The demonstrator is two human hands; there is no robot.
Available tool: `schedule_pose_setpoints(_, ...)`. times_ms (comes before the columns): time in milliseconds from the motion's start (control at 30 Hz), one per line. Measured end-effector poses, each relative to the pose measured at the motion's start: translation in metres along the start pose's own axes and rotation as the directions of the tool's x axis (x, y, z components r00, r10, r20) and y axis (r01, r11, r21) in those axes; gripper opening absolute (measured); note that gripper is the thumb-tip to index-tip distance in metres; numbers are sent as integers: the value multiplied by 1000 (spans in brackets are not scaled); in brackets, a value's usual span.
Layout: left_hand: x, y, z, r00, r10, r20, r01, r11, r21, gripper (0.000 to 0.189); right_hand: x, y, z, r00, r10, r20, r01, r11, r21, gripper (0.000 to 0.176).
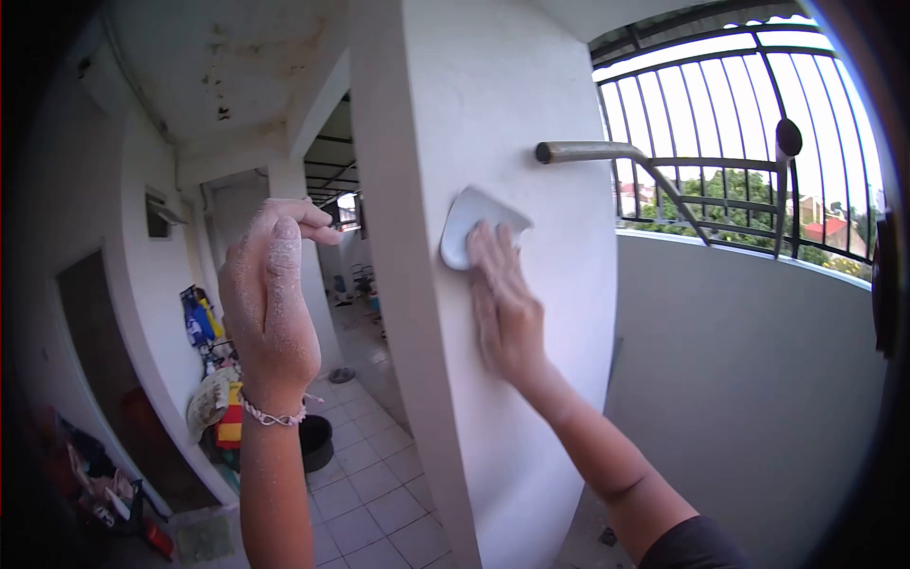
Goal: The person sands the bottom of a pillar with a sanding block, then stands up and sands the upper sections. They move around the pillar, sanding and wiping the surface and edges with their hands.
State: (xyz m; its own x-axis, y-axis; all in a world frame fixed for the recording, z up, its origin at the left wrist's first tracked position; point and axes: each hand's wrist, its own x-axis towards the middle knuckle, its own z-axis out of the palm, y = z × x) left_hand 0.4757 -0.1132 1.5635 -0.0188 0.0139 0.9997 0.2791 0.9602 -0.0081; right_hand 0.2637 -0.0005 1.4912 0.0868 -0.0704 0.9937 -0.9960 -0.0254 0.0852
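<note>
My right hand (507,308) presses a pale grey-white sheet of sandpaper (459,232) flat against the white pillar (559,360). The sheet's edges curl up off the wall, and its working face is hidden. Fingers of this hand lie spread over the sheet's lower part. On the left, my left hand (275,289) is raised in the air, apart from the pillar, with fingers loosely bent and nothing visible in them. White dust coats its thumb and palm, and a braided bracelet (273,415) circles the wrist.
A bent metal pipe (588,152) juts out beside the pillar at upper right. Behind it, black railings (720,175) top a low wall (739,351). A black basin (316,444) stands on the tiled floor (379,493); clothes (201,318) and bags are at left.
</note>
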Motion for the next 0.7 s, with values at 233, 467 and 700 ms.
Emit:
schedule_pose_setpoints(233, 23, 3, 22, 995, 100, 7, -100, 992, 71, 41, 145, 42, 12, 972, -175, -156, 176, 984, -6, 42)
schedule_pose_setpoints(467, 25, 7, 51, 964, 259, -65, -247, 958, 144, 32, 210, 60, 15, 988, -134, -72, 139, 988, 66, 50)
schedule_pose_setpoints(700, 57, 8, 112, 915, 366, 169, -389, 693, 607, 48, -34, 19, -34, 979, 80, 190, -92, 994, 56, 50)
